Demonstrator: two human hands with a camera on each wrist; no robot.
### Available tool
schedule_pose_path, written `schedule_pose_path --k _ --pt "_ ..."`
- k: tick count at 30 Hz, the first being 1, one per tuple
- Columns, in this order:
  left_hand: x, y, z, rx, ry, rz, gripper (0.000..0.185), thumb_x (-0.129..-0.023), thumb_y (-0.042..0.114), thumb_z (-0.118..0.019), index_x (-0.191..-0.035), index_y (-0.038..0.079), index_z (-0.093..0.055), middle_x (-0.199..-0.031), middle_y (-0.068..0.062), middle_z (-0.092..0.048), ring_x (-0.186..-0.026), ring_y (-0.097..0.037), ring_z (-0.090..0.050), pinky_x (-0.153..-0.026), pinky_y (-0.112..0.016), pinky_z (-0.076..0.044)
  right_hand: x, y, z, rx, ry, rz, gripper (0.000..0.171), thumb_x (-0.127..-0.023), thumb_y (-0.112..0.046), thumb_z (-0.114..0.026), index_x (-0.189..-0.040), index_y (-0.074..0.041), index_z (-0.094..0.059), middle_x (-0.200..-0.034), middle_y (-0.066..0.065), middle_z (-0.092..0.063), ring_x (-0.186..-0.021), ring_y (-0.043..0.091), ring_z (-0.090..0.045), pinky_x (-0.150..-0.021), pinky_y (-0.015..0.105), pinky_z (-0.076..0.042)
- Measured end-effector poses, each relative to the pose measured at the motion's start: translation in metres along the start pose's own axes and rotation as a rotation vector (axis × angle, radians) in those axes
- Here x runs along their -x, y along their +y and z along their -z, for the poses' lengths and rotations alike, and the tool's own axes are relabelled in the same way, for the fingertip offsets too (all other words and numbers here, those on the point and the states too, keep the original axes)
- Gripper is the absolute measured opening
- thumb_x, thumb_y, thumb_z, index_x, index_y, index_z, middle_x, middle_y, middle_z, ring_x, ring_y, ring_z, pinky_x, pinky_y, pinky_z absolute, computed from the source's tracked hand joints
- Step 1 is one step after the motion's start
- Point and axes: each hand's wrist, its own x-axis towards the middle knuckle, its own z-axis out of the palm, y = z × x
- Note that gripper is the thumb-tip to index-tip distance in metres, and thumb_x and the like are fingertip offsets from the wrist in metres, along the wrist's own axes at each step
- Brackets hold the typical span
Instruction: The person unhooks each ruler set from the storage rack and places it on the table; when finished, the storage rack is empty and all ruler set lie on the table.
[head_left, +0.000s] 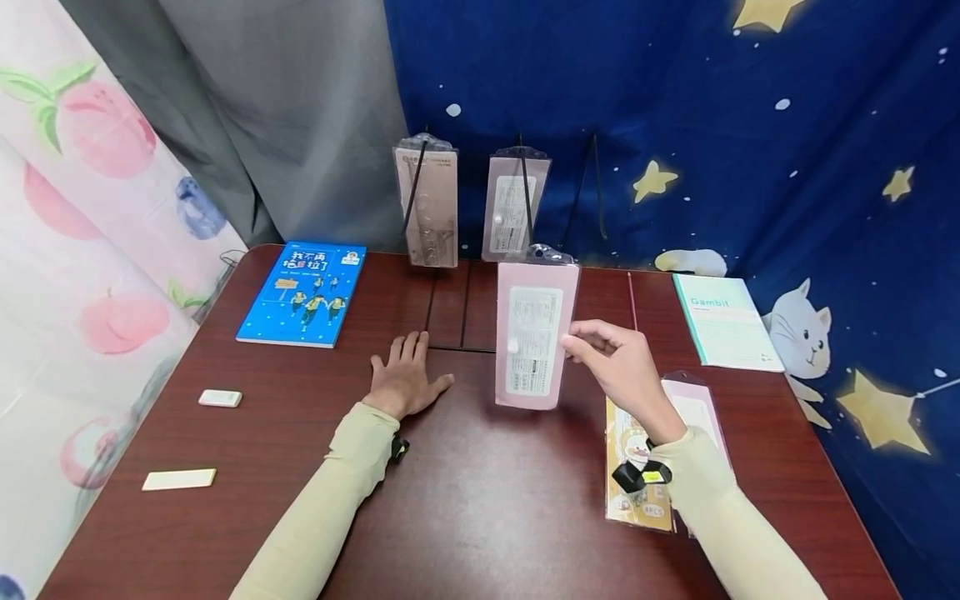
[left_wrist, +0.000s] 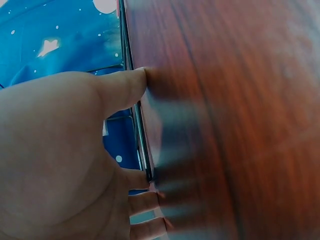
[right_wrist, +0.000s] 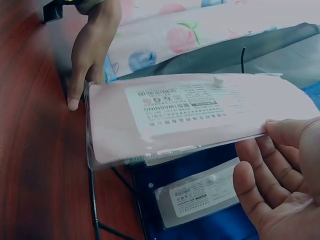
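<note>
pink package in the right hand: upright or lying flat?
Upright. The right hand pinches the pink package by its side edge, holding it vertical, label side to the camera, above the table.

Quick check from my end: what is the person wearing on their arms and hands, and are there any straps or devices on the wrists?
Both arms wear long, close-fitting pale yellow sleeves that end at the wrists. The left hand and right hand are bare: no gloves and no rings visible. A small black device is strapped at each wrist; the right wrist device carries a yellow-green label, the left wrist device shows only as a dark clip.
</note>
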Motion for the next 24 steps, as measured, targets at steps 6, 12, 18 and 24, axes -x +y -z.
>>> schedule_pose_path --k 6,12,18,24 --pt "0.001 0.002 0.003 0.0 0.009 -0.002 0.092 -0.102 0.057 -0.052 -0.167 0.005 -0.013 -0.172 -0.02 -0.017 -0.16 -0.041 -0.015 -0.119 -0.072 -0.02 0.021 0.008 0.007 0.087 -0.007 -0.06 0.022 -0.096 -0.03 -0.076 -0.108 -0.011 -0.078 -0.091 0.013 -0.078 -0.076 0.008 -0.071 -0.068 0.024 -0.057" --pt "-0.003 -0.002 -0.002 0.0 0.002 0.0 0.093 -0.102 0.059 -0.051 -0.167 0.006 -0.011 -0.173 -0.019 -0.017 -0.16 -0.041 -0.015 -0.12 -0.073 -0.019 0.037 0.02 0.013 0.146 -0.004 -0.161 0.027 -0.097 -0.033 -0.075 -0.113 -0.01 -0.077 -0.094 0.01 -0.079 -0.079 0.009 -0.073 -0.073 0.026 -0.059" --pt "-0.006 -0.005 -0.006 -0.006 0.018 -0.009 0.096 -0.101 0.063 -0.051 -0.167 0.005 -0.012 -0.172 -0.02 -0.018 -0.159 -0.042 -0.016 -0.118 -0.075 -0.02 0.051 0.032 0.014 0.131 -0.016 -0.263 0.031 -0.096 -0.029 -0.076 -0.115 -0.005 -0.076 -0.096 0.011 -0.079 -0.081 0.004 -0.074 -0.074 0.028 -0.061" --pt "-0.007 -0.004 -0.006 -0.013 0.007 -0.007 0.097 -0.1 0.063 -0.051 -0.167 0.005 -0.011 -0.172 -0.02 -0.017 -0.159 -0.041 -0.016 -0.119 -0.074 -0.021 0.06 0.04 0.014 0.112 -0.033 -0.336 0.03 -0.096 -0.028 -0.076 -0.114 -0.003 -0.076 -0.088 0.008 -0.078 -0.078 0.013 -0.072 -0.069 0.027 -0.058"
